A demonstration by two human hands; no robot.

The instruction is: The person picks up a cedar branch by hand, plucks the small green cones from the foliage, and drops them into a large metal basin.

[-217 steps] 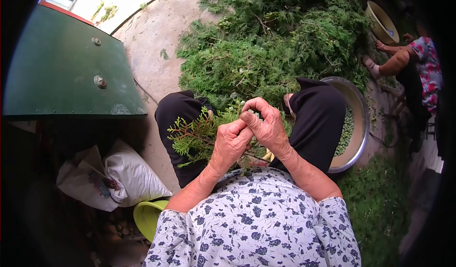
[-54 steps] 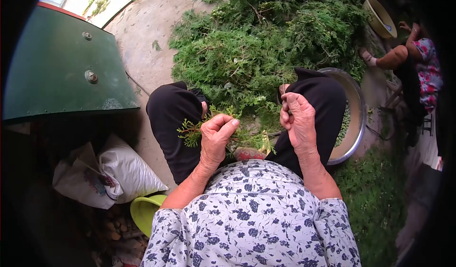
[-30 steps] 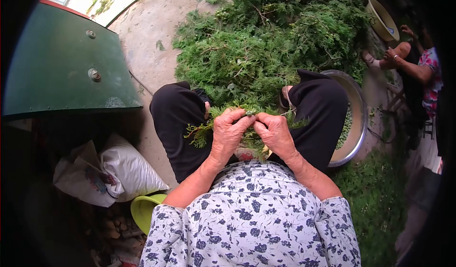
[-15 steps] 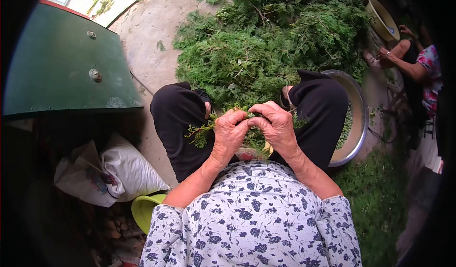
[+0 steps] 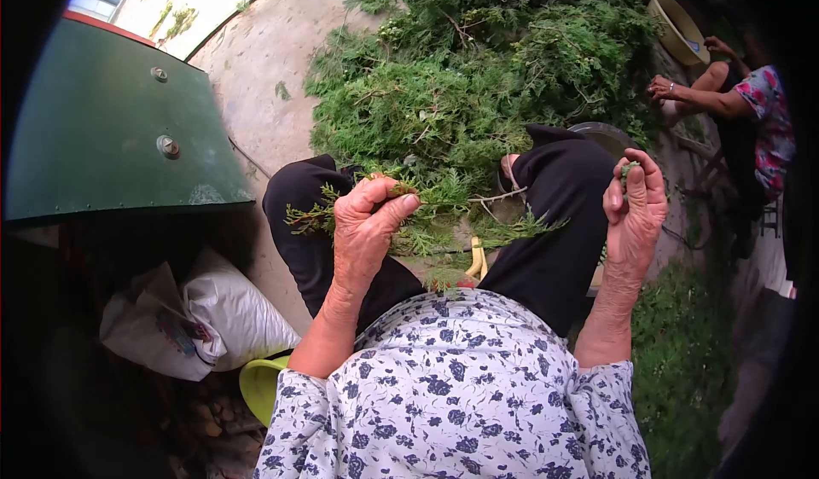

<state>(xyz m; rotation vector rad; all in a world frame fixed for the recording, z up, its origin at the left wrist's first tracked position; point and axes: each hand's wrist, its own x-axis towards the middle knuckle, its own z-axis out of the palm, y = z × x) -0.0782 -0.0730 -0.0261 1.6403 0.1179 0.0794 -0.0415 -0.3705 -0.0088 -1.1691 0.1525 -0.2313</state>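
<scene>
Between the thumb and fingers of my left hand (image 5: 360,236) is a leafy evergreen sprig (image 5: 316,212), held above my lap. Its foliage sticks out to the left, and a bare twig stretches right toward my knee. Off to the right, my right hand (image 5: 636,219) is raised with its fingers closed around small green cones (image 5: 630,171). That hand is over a metal basin (image 5: 604,129), which it and my knee mostly hide. More cut green foliage hangs between my knees, near a yellow object (image 5: 476,260) I cannot make out.
A large heap of evergreen branches (image 5: 461,87) lies ahead of my feet. On the left are a green metal panel (image 5: 119,121), a white sack (image 5: 235,308) and a lime-green basin (image 5: 260,389). At right another person (image 5: 759,112) sits by a beige basin (image 5: 678,27).
My hands were together over the sprig and have come apart. The right one has swung right toward the basin with green cones; the left has moved slightly left, still holding the sprig.
</scene>
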